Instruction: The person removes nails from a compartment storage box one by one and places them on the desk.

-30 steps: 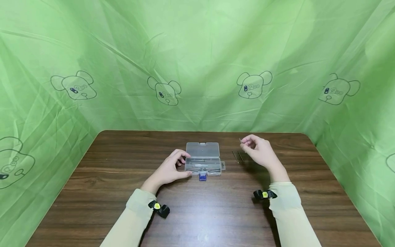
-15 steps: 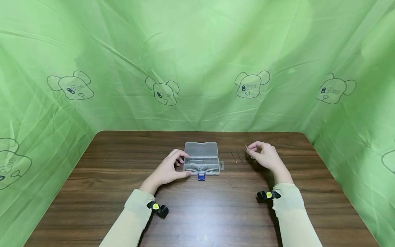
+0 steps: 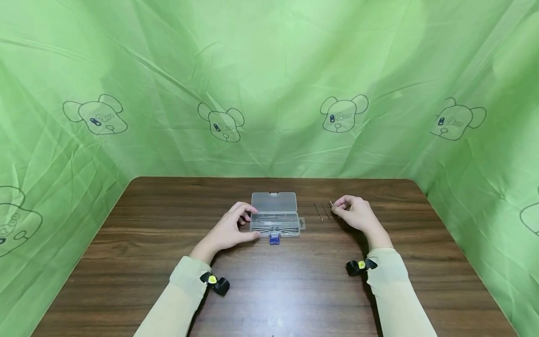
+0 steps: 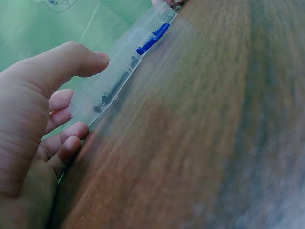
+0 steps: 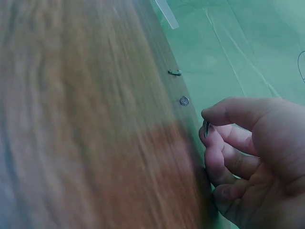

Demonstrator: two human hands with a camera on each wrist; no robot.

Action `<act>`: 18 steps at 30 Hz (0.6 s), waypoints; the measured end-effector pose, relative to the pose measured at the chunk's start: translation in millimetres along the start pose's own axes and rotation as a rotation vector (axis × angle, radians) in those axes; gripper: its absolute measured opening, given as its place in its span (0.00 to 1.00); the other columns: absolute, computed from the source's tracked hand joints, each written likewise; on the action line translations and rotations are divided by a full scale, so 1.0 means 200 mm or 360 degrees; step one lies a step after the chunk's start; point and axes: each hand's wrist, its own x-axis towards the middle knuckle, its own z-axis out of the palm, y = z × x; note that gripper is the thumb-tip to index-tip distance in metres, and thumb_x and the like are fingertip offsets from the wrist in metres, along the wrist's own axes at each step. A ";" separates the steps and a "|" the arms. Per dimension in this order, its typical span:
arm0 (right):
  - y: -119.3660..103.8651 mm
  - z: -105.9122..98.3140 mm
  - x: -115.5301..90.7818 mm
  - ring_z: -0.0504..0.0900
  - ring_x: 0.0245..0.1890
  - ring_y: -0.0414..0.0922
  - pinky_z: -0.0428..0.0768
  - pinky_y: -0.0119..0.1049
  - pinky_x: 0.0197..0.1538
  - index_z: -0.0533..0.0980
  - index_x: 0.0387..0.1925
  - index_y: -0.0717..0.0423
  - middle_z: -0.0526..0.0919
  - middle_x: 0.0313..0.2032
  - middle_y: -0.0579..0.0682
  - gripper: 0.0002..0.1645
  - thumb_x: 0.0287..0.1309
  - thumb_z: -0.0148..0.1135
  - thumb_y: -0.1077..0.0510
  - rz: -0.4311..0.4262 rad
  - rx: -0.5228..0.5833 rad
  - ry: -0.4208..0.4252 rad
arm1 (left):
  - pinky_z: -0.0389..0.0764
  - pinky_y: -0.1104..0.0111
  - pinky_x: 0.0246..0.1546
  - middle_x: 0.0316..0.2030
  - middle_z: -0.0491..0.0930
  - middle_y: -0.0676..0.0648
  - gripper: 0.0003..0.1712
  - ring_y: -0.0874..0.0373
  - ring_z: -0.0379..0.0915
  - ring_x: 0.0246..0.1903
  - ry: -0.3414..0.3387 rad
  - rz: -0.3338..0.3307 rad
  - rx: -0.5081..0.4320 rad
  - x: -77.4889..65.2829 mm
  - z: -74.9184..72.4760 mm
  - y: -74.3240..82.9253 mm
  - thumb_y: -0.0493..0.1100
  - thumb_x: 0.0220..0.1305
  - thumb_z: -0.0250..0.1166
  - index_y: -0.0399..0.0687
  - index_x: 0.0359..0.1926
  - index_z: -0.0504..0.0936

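In the head view I see the clear box [image 3: 290, 235] open on the worktop [image 3: 269, 285], its lid [image 3: 274, 202] laid back on the far side, nails [image 3: 288, 229] inside running roughly left to right. The left hand [image 3: 229, 229] grips its left end; the right hand [image 3: 355, 214] pinches one nail [image 3: 331, 203], pointing far-left, just right of two loose nails [image 3: 318, 211].

My left wrist view shows nail heads [image 4: 98, 108] through the box, near the blue latch [image 4: 153, 39].

My right wrist view shows that pinched nail between thumb and fingertips.

Thin metal rod [image 3: 331, 203] in right grip [image 3: 354, 215]
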 end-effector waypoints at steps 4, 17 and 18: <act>0.01 0.02 0.01 0.83 0.31 0.41 0.78 0.44 0.44 0.86 0.41 0.55 0.88 0.33 0.47 0.07 0.68 0.72 0.55 -0.0002 -0.0020 0.0010 | 0.78 0.60 0.48 0.56 0.76 0.49 0.35 0.56 0.74 0.47 -0.0007 -0.0011 0.0000 0.00 0.00 0.00 0.50 0.60 0.85 0.53 0.65 0.80; 0.01 0.02 0.01 0.81 0.30 0.41 0.77 0.44 0.44 0.86 0.40 0.56 0.87 0.31 0.46 0.07 0.68 0.72 0.55 -0.0008 -0.0086 0.0012 | 0.78 0.60 0.49 0.56 0.76 0.50 0.35 0.56 0.74 0.47 -0.0017 -0.0025 0.0000 0.00 -0.01 0.01 0.51 0.60 0.85 0.54 0.65 0.80; 0.01 0.02 0.01 0.81 0.30 0.41 0.77 0.44 0.44 0.86 0.40 0.55 0.87 0.31 0.46 0.07 0.68 0.72 0.55 -0.0009 -0.0089 0.0010 | 0.78 0.60 0.49 0.56 0.76 0.50 0.35 0.56 0.74 0.47 -0.0016 -0.0024 -0.0003 0.00 -0.01 0.00 0.51 0.60 0.85 0.54 0.65 0.80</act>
